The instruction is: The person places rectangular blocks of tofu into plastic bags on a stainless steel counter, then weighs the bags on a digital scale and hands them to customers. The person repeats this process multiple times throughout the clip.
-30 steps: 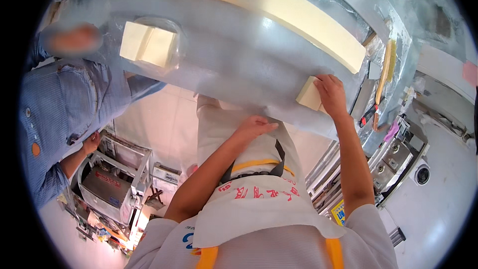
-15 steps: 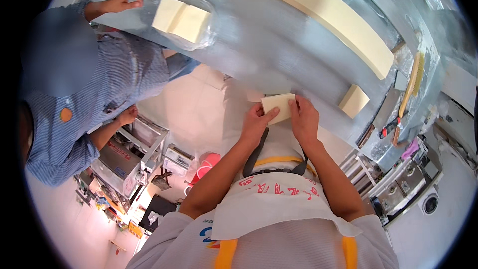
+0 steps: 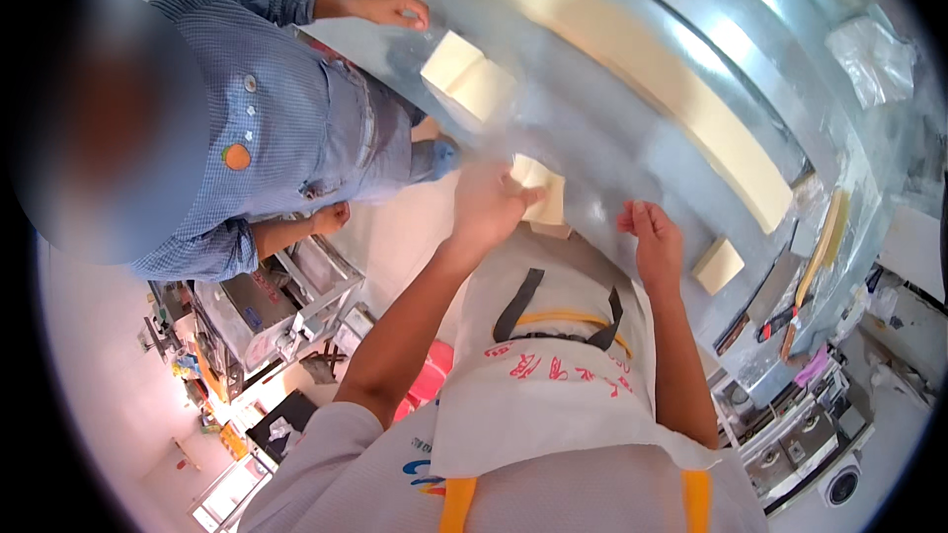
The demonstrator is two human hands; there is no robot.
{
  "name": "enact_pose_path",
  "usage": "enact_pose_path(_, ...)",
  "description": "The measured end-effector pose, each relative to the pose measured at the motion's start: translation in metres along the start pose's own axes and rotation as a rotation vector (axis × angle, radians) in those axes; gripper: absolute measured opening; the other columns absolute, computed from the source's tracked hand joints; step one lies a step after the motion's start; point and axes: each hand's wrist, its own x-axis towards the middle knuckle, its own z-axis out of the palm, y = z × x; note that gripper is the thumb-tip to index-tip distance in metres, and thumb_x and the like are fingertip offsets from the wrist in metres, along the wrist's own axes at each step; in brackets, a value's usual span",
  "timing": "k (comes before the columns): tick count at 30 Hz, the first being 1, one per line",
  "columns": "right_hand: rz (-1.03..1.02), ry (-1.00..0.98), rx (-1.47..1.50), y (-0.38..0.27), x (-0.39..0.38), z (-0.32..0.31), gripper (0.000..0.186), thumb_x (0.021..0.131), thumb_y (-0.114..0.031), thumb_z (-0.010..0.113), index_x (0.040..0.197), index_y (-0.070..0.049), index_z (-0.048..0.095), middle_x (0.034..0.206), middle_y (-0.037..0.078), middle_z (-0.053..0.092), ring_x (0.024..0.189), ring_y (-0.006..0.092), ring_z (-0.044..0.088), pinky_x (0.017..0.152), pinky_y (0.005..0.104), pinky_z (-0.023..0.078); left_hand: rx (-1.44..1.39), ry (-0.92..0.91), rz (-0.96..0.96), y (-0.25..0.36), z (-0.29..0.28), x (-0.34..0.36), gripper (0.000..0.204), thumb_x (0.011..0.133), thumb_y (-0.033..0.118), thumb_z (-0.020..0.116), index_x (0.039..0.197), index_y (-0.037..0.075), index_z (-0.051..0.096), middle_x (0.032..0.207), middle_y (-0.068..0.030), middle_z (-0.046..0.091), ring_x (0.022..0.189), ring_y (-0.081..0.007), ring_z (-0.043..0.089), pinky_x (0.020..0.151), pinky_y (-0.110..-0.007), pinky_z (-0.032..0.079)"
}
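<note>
My left hand, slightly blurred, grips a pale cream slab at the front edge of the metal table. My right hand is apart to the right, fingers curled, with nothing visible in them. To its right a small cream block lies on the table. A larger cream block sits behind my left hand. A long cream strip runs along the back of the table.
A co-worker in blue checks stands close at my left, one hand over the table. At the right lie a long brush, a wide blade and a plastic bundle. Metal equipment stands below left.
My right hand has let go of the slab and moved right. My left hand keeps it and has moved left. The view has shifted, with the co-worker appearing nearer.
</note>
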Motion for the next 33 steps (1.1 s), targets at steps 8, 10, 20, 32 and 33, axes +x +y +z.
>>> enact_pose_path(8, 0.022, -0.075, 0.11, -0.035, 0.042, 0.066, 0.035, 0.112, -0.028, 0.055, 0.116, 0.003, 0.071, 0.099, 0.008, 0.074, 0.09, 0.0165, 0.07, 0.089, 0.0317, 0.057, 0.082, 0.003, 0.124, 0.015, -0.053, 0.015, 0.025, 0.087, 0.011, 0.086, 0.106, -0.004, 0.079, 0.088, -0.0037, 0.078, 0.075, -0.0082, 0.068, 0.065, -0.029, 0.052)
enact_pose_path(10, -0.002, -0.104, 0.119, -0.042, 0.048, 0.082, 0.038, 0.113, -0.032, 0.055, 0.122, 0.002, 0.069, 0.105, 0.01, 0.074, 0.093, 0.0187, 0.071, 0.09, 0.0339, 0.058, -0.275, -0.21, 0.075, 0.015, -0.079, 0.01, 0.027, 0.087, 0.014, 0.087, 0.106, -0.004, 0.078, 0.09, -0.0044, 0.078, 0.076, -0.0094, 0.069, 0.066, -0.031, 0.053)
enact_pose_path(20, 0.574, -0.602, 1.343, -0.071, 0.071, 0.163, 0.089, 0.105, -0.069, 0.046, 0.153, 0.005, 0.045, 0.157, 0.02, 0.051, 0.146, 0.0369, 0.048, 0.126, 0.0536, 0.033, -0.277, -0.191, -0.042, 0.006, -0.105, 0.048, 0.042, 0.089, 0.026, 0.086, 0.112, -0.008, 0.075, 0.099, -0.01, 0.079, 0.088, -0.0152, 0.073, 0.081, -0.031, 0.057)
enact_pose_path(32, -0.039, -0.055, -0.423, -0.134, 0.086, 0.078, 0.034, 0.095, -0.02, 0.08, 0.119, 0.001, 0.072, 0.091, 0.009, 0.075, 0.084, 0.0144, 0.068, 0.08, 0.0317, 0.055, -0.893, -0.44, -0.312, -0.121, -0.026, 0.069, 0.047, 0.109, 0.046, 0.058, 0.122, 0.002, 0.071, 0.115, -0.0059, 0.073, 0.112, -0.015, 0.066, 0.096, -0.03, 0.051)
enact_pose_path(33, -0.02, -0.033, -0.615, -0.153, 0.087, 0.081, 0.034, 0.094, -0.02, 0.081, 0.118, 0.002, 0.072, 0.087, 0.01, 0.073, 0.08, 0.0149, 0.067, 0.077, 0.0329, 0.055, -0.818, -0.421, -0.255, -0.131, -0.011, 0.068, 0.049, 0.109, 0.048, 0.057, 0.121, 0.003, 0.071, 0.115, -0.006, 0.073, 0.109, -0.0147, 0.066, 0.095, -0.029, 0.051)
